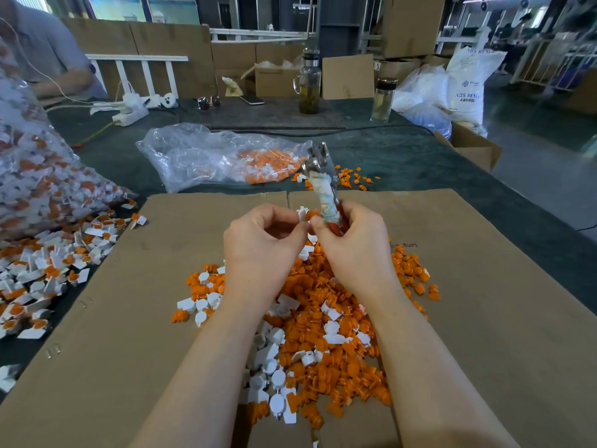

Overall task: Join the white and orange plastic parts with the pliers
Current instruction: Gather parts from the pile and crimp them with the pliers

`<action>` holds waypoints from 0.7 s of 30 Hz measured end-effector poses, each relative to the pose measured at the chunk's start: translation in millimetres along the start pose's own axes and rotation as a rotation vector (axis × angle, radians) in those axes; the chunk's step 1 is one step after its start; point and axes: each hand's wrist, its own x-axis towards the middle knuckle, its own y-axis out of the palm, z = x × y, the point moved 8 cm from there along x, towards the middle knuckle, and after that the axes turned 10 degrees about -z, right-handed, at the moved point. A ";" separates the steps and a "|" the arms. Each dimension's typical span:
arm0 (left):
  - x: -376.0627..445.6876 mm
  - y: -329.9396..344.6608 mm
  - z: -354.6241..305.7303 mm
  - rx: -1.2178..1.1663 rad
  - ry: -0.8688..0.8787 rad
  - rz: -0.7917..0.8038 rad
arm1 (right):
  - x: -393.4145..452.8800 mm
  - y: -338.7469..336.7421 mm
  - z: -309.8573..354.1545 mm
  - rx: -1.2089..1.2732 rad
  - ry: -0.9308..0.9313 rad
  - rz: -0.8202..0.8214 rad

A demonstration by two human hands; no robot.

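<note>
A white part [302, 215] was pinched in the left hand [261, 236] against an orange part [312, 215], while the pliers [323, 182] were clasped upright, ready, in the right hand [353, 240].

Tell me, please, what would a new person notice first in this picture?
First the big heap of orange and white parts on the brown cardboard in the middle. Just above it, the left hand pinches a white part, while the right hand grips the pliers, whose metal head points up and away. On the left lie a full clear bag and a spread of joined pieces.
</note>
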 end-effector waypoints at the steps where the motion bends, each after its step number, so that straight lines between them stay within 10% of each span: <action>1: 0.5 -0.1 1.6 -0.008 -0.013 -0.002 | 0.2 1.0 -1.5 0.028 0.016 0.022; 21: 8.7 -6.1 15.8 -0.335 -0.190 -0.017 | -3.0 -1.2 -2.3 0.061 0.090 0.322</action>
